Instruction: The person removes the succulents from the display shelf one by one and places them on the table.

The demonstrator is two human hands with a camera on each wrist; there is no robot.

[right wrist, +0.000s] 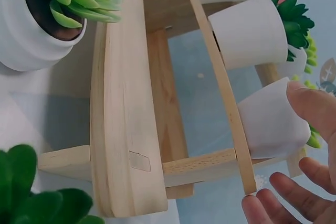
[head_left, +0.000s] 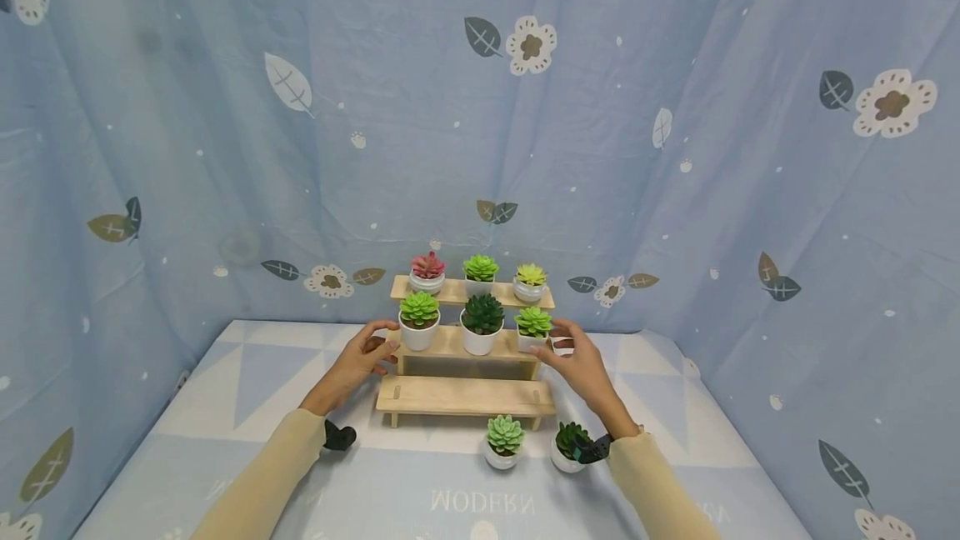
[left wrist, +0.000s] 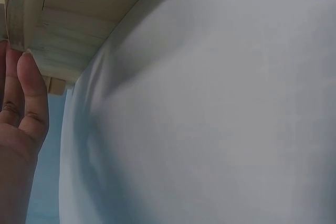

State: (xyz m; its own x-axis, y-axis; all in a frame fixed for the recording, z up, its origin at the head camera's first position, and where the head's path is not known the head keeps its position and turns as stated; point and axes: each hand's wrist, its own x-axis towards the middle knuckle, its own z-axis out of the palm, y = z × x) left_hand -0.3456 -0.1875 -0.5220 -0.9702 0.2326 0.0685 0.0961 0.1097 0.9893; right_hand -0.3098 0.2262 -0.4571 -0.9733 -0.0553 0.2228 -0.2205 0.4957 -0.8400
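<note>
A three-tier wooden stand (head_left: pixel 461 394) holds small succulents in white pots, three on the top shelf and three on the middle shelf. My left hand (head_left: pixel 378 340) is at the left end of the middle shelf, beside a light green succulent (head_left: pixel 418 319). Its fingers (left wrist: pixel 31 93) touch the wooden edge (left wrist: pixel 79 19). My right hand (head_left: pixel 558 344) is at the right end of that shelf. Its thumb (right wrist: pixel 315 103) rests against the white pot (right wrist: pixel 270 121) of the rightmost succulent (head_left: pixel 533 327), and its other fingers hang spread below the shelf. The bottom shelf is bare.
Two more potted succulents stand on the table in front of the stand, a light green one (head_left: pixel 504 440) and a dark green one (head_left: pixel 570 444) by my right wrist. A blue patterned cloth (head_left: pixel 225 407) covers the table, and blue curtains close in behind and at both sides.
</note>
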